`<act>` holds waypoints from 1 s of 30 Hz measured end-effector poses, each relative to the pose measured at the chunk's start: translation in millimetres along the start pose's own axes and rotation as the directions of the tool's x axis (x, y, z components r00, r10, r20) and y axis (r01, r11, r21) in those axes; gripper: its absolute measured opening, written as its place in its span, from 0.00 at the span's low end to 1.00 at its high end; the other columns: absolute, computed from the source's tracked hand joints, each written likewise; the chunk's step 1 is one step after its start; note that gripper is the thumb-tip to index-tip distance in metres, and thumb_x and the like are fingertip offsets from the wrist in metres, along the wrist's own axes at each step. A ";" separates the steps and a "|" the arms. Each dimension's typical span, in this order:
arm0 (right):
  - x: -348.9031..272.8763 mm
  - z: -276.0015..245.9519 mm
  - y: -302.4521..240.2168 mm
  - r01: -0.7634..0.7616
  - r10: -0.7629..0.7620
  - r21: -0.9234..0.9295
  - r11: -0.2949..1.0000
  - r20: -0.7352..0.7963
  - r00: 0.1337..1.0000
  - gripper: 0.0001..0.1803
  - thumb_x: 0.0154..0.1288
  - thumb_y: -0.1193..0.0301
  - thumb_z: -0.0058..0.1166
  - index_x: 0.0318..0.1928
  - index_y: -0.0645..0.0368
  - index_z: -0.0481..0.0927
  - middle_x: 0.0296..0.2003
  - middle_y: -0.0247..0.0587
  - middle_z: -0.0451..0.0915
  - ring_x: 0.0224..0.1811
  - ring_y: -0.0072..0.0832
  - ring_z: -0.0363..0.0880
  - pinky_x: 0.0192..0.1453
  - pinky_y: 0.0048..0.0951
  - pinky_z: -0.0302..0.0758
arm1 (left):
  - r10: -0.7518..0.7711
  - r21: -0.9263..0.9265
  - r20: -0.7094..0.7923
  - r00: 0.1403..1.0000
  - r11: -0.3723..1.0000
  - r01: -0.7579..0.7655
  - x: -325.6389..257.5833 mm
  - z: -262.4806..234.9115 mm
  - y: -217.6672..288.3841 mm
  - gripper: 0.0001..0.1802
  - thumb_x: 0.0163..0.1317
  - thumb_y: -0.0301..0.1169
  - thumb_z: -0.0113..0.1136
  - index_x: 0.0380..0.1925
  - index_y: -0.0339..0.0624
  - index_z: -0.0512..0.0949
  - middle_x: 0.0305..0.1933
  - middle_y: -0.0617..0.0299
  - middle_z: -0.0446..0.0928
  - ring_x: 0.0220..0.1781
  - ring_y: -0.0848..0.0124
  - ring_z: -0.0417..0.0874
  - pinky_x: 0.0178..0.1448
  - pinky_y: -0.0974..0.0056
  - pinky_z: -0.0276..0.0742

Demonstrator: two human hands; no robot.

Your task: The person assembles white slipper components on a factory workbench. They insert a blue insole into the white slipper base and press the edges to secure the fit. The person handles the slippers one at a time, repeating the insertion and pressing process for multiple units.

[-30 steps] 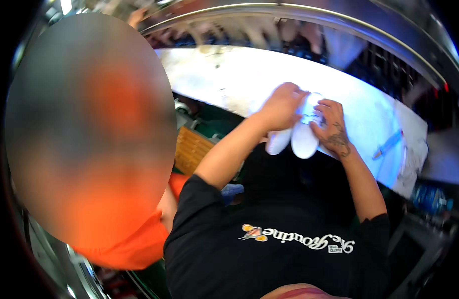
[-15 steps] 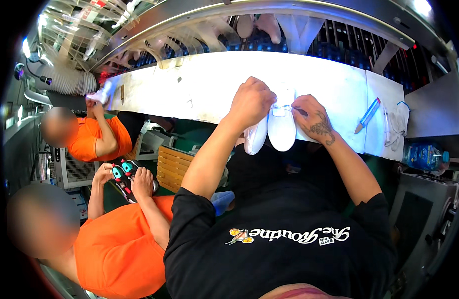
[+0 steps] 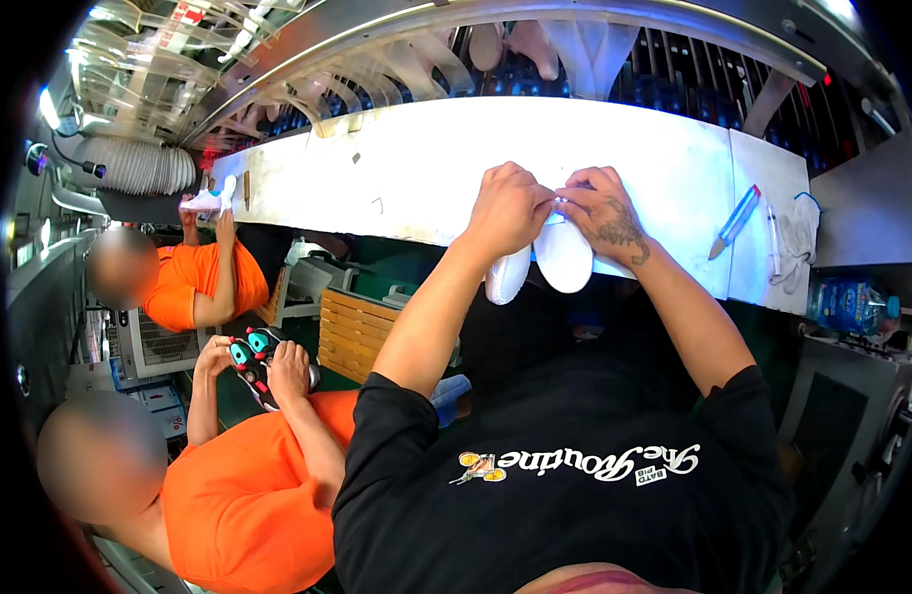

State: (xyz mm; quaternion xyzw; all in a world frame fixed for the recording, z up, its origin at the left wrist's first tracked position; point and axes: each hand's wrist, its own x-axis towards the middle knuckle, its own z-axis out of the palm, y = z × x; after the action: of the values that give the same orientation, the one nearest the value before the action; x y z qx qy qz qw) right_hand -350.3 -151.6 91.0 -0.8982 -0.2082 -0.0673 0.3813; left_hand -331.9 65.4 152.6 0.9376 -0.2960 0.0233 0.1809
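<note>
sitting at the near edge of the long white tabletop (image 3: pixel 664 148) in the head view, the round-toed, smooth white right-hand shoe (image 3: pixel 565 262) and its matching white left-hand shoe (image 3: pixel 506 278) point toes toward the person. both look light, probably with pliable uppers that mark easily and firmer soles; the sole sides seem the safest hold. the bare left hand (image 3: pixel 503 210) and tattooed right hand (image 3: pixel 604 216) meet over the right-hand shoe's upper, fingers curled, forearms angled inward; whether the fingertips pinch anything, i cannot tell.
</note>
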 end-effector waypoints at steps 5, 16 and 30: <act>3.3 -5.0 -3.2 -0.009 0.016 -0.065 0.998 0.114 0.993 0.15 0.79 0.66 0.64 0.61 0.48 0.92 0.58 0.38 0.78 0.62 0.37 0.73 0.73 0.39 0.73 | 0.015 0.006 -0.006 1.000 1.000 -0.015 -0.9 1.5 -3.1 0.09 0.65 0.33 0.71 0.40 0.44 0.93 0.41 0.58 0.88 0.56 0.57 0.83 0.67 0.49 0.70; 4.2 4.2 -2.3 -0.104 0.106 0.059 0.993 -0.035 0.994 0.09 0.76 0.66 0.67 0.49 0.54 0.94 0.51 0.39 0.81 0.58 0.36 0.76 0.68 0.38 0.75 | -0.037 0.047 -0.026 0.999 0.998 0.038 -2.8 0.2 3.5 0.08 0.68 0.34 0.69 0.39 0.45 0.93 0.43 0.59 0.87 0.57 0.58 0.82 0.78 0.41 0.60; 2.3 -6.2 -4.6 0.001 0.002 -0.042 0.999 0.077 0.997 0.11 0.81 0.64 0.59 0.51 0.54 0.91 0.54 0.40 0.79 0.61 0.38 0.74 0.72 0.41 0.72 | -0.058 -0.021 -0.013 0.998 0.998 0.057 -2.3 -0.5 -1.5 0.05 0.64 0.32 0.72 0.36 0.45 0.93 0.40 0.60 0.87 0.57 0.59 0.83 0.73 0.44 0.67</act>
State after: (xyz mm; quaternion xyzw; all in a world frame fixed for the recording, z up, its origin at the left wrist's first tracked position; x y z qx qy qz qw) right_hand -350.0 -152.3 98.9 -0.9081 -0.2210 -0.0371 0.3539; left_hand -332.9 68.0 152.2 0.9436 -0.2679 0.0213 0.1932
